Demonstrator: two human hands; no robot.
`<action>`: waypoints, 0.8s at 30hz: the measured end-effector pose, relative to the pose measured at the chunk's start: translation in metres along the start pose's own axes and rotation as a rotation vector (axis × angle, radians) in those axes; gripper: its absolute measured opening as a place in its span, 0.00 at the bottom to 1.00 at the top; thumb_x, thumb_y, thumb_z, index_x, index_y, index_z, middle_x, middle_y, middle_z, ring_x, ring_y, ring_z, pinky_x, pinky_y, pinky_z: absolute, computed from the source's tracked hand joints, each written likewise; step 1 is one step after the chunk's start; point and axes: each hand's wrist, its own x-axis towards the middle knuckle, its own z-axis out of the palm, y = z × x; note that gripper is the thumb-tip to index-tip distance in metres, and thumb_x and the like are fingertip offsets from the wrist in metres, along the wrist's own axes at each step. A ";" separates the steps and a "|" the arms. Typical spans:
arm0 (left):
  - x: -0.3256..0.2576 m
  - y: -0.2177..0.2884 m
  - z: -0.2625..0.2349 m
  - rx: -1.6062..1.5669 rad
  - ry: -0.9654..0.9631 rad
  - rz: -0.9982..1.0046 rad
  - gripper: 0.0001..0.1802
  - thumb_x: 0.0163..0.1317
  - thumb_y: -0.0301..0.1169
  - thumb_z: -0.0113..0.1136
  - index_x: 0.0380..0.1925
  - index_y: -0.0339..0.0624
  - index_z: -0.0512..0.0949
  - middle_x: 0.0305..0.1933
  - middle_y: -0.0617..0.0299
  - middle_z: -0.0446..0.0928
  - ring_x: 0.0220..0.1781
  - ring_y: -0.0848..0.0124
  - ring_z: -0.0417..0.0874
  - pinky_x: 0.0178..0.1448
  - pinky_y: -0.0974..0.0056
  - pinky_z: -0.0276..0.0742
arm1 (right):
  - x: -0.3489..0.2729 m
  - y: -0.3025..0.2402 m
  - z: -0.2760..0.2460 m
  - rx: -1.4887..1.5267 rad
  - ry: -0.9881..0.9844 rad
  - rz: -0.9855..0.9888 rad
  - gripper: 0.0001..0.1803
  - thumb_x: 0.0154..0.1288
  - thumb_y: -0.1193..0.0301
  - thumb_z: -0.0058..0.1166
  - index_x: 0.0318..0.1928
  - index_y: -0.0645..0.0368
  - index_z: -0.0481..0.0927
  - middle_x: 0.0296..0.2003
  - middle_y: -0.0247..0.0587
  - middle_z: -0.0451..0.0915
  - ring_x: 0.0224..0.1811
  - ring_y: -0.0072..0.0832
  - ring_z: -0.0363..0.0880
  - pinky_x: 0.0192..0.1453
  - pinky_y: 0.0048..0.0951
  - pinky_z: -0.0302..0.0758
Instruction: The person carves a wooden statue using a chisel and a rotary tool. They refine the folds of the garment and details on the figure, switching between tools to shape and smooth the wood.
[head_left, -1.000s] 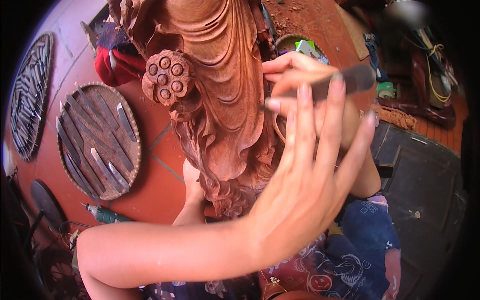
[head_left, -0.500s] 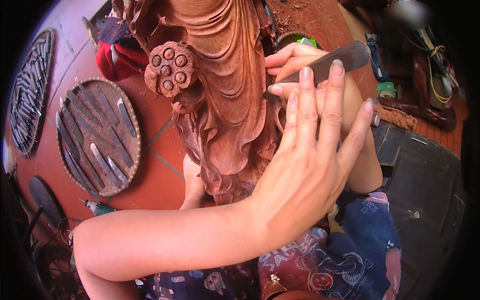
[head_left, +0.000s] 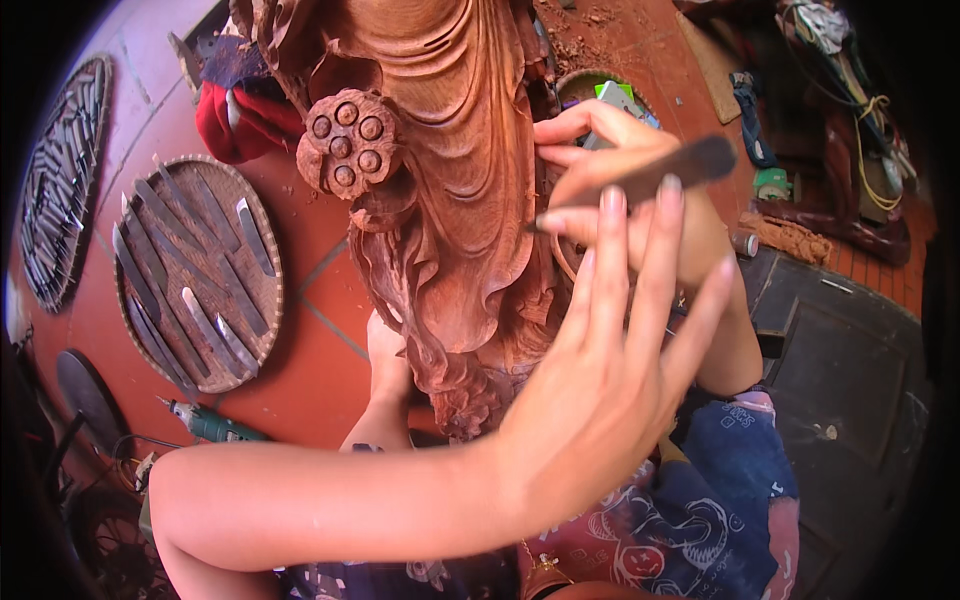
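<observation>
A reddish-brown wood carving (head_left: 470,150) of draped folds rises in front of me, with a lotus seed pod (head_left: 345,140) at its left. My right hand (head_left: 640,165) is closed round a dark flat carving knife (head_left: 690,168), thumb near its narrow end, other fingertips resting against the carving's right edge. The knife's tip meets the wood or lies just over it; I cannot tell which. My left hand (head_left: 590,370) reaches across from the lower left, fingers stretched and spread, two fingertips against the knife's lower edge. A bare foot (head_left: 385,350) shows beside the carving's base.
A round woven tray (head_left: 275,290) of several carving blades lies on red tiles at left, with another tray (head_left: 100,90) full of tools beyond. A green rotary tool (head_left: 215,422) lies nearby. Red cloth (head_left: 240,120) sits behind. A black panel (head_left: 850,370) is at right.
The knife and my right hand have shifted slightly down. My left arm and hand have also dropped a little, fingertips still at the knife. The carving appears slightly shifted in view.
</observation>
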 end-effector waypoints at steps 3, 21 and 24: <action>0.016 -0.009 0.005 -0.017 0.108 0.023 0.36 0.66 0.35 0.50 0.75 0.35 0.63 0.78 0.19 0.48 0.77 0.20 0.54 0.78 0.35 0.59 | 0.000 0.027 0.002 0.040 0.016 0.063 0.12 0.60 0.66 0.71 0.35 0.63 0.85 0.46 0.50 0.82 0.42 0.35 0.83 0.41 0.32 0.79; 0.013 -0.012 0.004 0.066 0.009 0.045 0.35 0.67 0.33 0.49 0.74 0.36 0.65 0.78 0.19 0.49 0.78 0.21 0.52 0.76 0.37 0.64 | 0.002 0.023 0.004 0.057 0.041 0.029 0.11 0.62 0.68 0.71 0.35 0.62 0.84 0.42 0.45 0.84 0.39 0.30 0.84 0.39 0.30 0.79; 0.010 -0.006 0.001 0.065 -0.020 0.069 0.34 0.67 0.33 0.49 0.74 0.36 0.65 0.77 0.19 0.50 0.77 0.20 0.53 0.76 0.38 0.64 | 0.000 0.026 -0.001 -0.006 -0.002 -0.063 0.11 0.62 0.68 0.70 0.36 0.62 0.85 0.42 0.45 0.84 0.40 0.32 0.84 0.41 0.32 0.80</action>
